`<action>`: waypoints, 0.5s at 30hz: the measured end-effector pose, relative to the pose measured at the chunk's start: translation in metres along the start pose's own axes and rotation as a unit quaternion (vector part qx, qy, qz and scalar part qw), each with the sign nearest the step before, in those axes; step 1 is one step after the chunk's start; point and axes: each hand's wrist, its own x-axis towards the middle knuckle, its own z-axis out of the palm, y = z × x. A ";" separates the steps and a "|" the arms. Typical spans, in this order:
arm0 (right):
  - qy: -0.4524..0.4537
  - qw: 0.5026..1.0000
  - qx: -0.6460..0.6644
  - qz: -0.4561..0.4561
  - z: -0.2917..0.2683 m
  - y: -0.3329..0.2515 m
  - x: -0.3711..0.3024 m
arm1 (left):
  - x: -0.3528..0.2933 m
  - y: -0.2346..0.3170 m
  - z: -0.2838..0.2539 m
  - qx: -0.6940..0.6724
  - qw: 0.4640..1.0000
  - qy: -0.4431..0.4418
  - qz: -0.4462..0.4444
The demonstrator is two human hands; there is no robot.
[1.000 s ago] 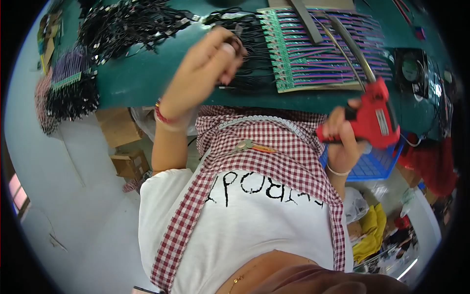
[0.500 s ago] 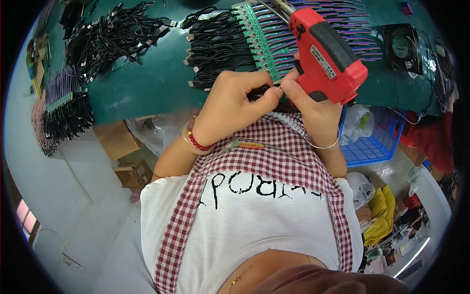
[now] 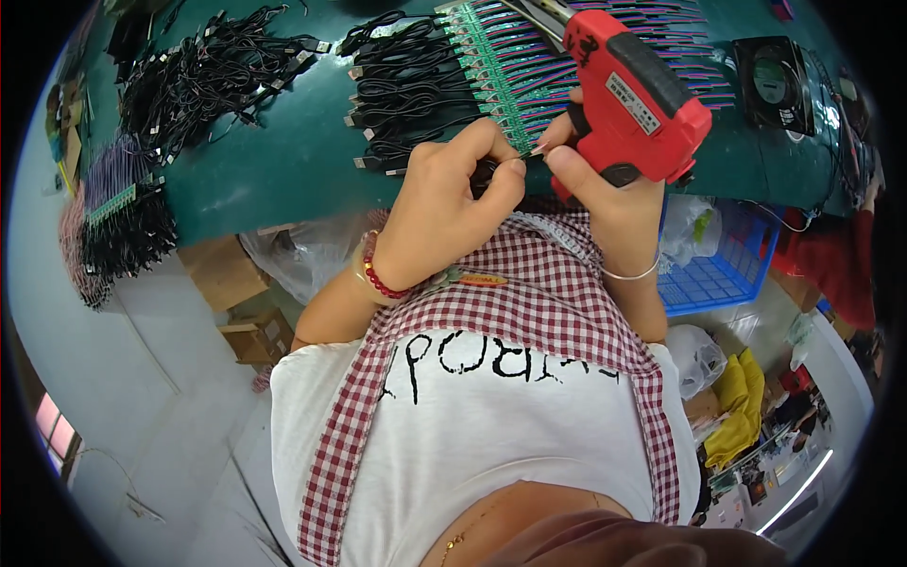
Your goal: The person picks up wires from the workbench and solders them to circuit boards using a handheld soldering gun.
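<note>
My right hand (image 3: 614, 213) grips a red and black soldering gun (image 3: 624, 99), its metal nose pointing to the far left over the bench. My left hand (image 3: 425, 213) is closed in a pinch on a black cable (image 3: 484, 176), mostly hidden inside the fingers. A small gap parts the two hands' fingertips, with a thin wire end showing near the right fingers. Just beyond lies a row of green circuit boards (image 3: 496, 90). Looped black USB cables (image 3: 406, 94) run from its left side, and thin coloured wires (image 3: 652, 57) from its right.
On the green bench (image 3: 283, 180), a heap of black USB cables (image 3: 217, 80) lies at the far left, with bundled boards and wires (image 3: 118, 203) at the left edge. A black fan-like device (image 3: 775, 87) stands right. Below are a blue crate (image 3: 718, 279) and cardboard boxes (image 3: 222, 269).
My left hand has drawn slightly left and away from my right, so the fingertips that met are now apart. The soldering gun stays in my right hand, nearly unmoved.
</note>
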 end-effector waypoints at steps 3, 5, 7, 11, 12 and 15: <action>-0.005 1.000 -0.007 0.000 0.004 0.002 -0.004 | -0.002 -0.001 0.005 0.004 1.000 0.022 0.008; 0.009 0.999 -0.030 -0.020 0.004 0.006 -0.004 | -0.002 -0.002 0.006 -0.001 1.000 0.024 0.010; -0.002 0.999 -0.044 -0.012 0.004 0.002 -0.005 | -0.003 -0.002 0.005 0.006 1.000 0.001 0.000; -0.031 0.997 -0.069 0.011 0.003 -0.008 -0.009 | -0.003 0.001 0.006 -0.173 0.980 -0.019 -0.093; -0.033 0.997 -0.069 0.011 0.004 -0.005 -0.010 | -0.004 0.000 0.003 -0.187 0.977 -0.035 -0.092; -0.030 0.994 -0.095 -0.037 0.007 0.007 -0.011 | -0.004 -0.004 0.006 -0.164 0.984 -0.030 -0.062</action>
